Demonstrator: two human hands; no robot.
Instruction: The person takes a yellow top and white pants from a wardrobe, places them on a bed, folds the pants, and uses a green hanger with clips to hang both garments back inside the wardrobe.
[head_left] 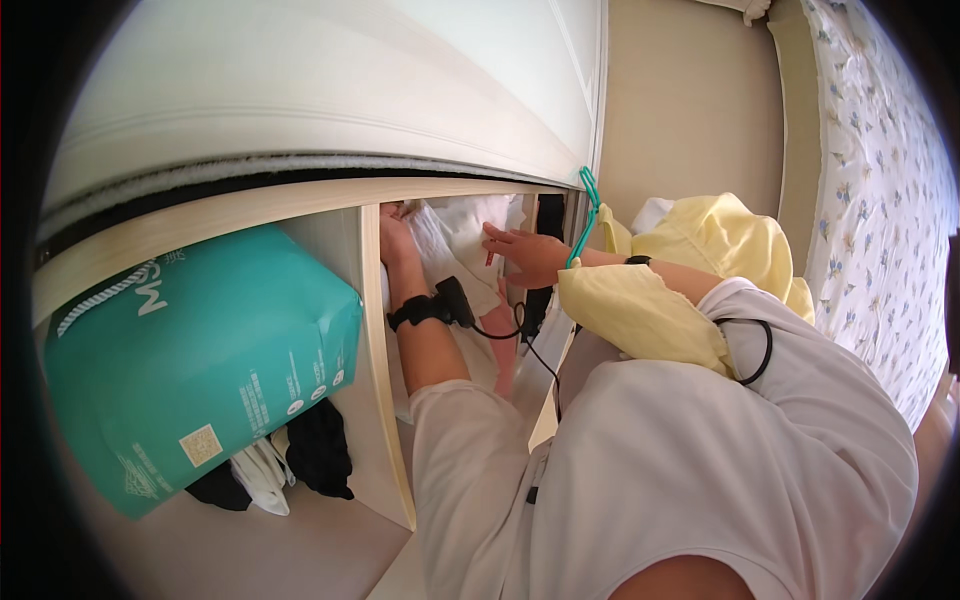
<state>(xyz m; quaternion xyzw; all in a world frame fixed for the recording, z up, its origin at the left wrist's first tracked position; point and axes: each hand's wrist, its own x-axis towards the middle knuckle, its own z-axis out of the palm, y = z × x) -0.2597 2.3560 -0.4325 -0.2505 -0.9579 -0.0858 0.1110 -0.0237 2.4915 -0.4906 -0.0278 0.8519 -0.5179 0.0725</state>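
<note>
White garment, upper centre of frame
Right hand spread against it; left hand, grip hidden, can't tell; yellow cloth alongside might slip if jostled

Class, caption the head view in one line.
Left hand and right hand at rumpled white cloth inside a pale wooden cabinet.

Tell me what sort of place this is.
Probably a bedroom, at an open wardrobe or cabinet: white cloth is in one wood-edged compartment, a large teal bag in the next, and a flower-patterned cover, perhaps bedding, spreads at the right.
</note>
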